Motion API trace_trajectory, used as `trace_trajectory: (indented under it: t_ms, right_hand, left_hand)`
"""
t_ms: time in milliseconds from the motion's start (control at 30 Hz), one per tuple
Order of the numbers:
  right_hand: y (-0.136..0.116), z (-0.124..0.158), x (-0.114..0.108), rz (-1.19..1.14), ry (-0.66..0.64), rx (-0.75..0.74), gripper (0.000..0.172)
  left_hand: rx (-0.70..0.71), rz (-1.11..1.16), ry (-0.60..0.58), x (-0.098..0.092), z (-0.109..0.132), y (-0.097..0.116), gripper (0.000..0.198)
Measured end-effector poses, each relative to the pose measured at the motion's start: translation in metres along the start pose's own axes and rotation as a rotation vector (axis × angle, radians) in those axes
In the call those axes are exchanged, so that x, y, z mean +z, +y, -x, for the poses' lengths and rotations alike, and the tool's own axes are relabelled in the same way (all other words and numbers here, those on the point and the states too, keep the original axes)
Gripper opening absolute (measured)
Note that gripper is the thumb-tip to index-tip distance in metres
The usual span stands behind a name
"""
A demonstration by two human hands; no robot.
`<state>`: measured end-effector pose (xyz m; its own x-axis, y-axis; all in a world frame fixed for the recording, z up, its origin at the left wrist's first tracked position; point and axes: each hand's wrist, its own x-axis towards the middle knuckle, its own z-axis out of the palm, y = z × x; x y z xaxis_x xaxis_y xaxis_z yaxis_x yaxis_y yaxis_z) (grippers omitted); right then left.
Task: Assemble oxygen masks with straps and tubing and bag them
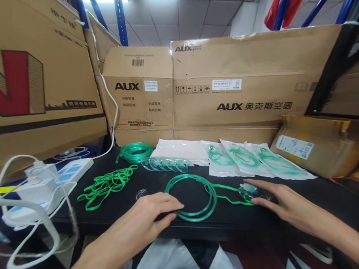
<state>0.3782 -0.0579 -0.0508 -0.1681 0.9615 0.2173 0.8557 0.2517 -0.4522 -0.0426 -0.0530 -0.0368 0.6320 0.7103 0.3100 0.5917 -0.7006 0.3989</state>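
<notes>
My left hand is closed at the lower left of a coil of green tubing, its thumb and fingertips pinching the loops. The coil lies flat on the black table. To the right, my right hand grips a clear oxygen mask between thumb and fingers; part of the mask is hidden by the hand. A bright green elastic strap runs from the mask leftward to the coil. Just above my left hand lies a small clear piece, too small to name.
Green elastic straps lie tangled at left, beside a white power strip with cables. Behind are a larger tubing coil, a row of clear masks, white pouches and packed tubing sets. Cardboard boxes wall the back.
</notes>
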Motion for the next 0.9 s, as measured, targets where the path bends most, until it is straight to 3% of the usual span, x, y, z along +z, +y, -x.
trace_trajectory:
  t_ms: [133,267,433,533,700,900]
  right_hand:
    - [-0.01,-0.001,-0.007,0.062,0.084,-0.046,0.07]
    - [-0.048,-0.021,-0.008,0.091,0.225,-0.169,0.052]
    - [-0.096,-0.057,0.016,0.081,0.136,-0.366,0.035]
    - [-0.112,-0.073,0.04,0.126,0.065,-0.407,0.033]
    - [-0.115,-0.079,0.064,0.164,0.013,-0.45,0.021]
    - [-0.113,-0.075,0.066,0.166,0.023,-0.45,0.013]
  left_hand:
    - [-0.016,-0.05,0.008,-0.016,0.005,-0.008,0.032]
    - [-0.126,-0.124,0.105,-0.029,-0.012,-0.007,0.032]
    - [-0.338,-0.183,0.106,-0.022,-0.042,-0.017,0.048]
    - [-0.375,-0.14,0.033,-0.017,-0.054,-0.024,0.041]
    - [-0.362,0.012,0.012,-0.017,-0.059,-0.034,0.034]
    - [-0.194,0.042,-0.006,-0.013,-0.051,-0.041,0.029]
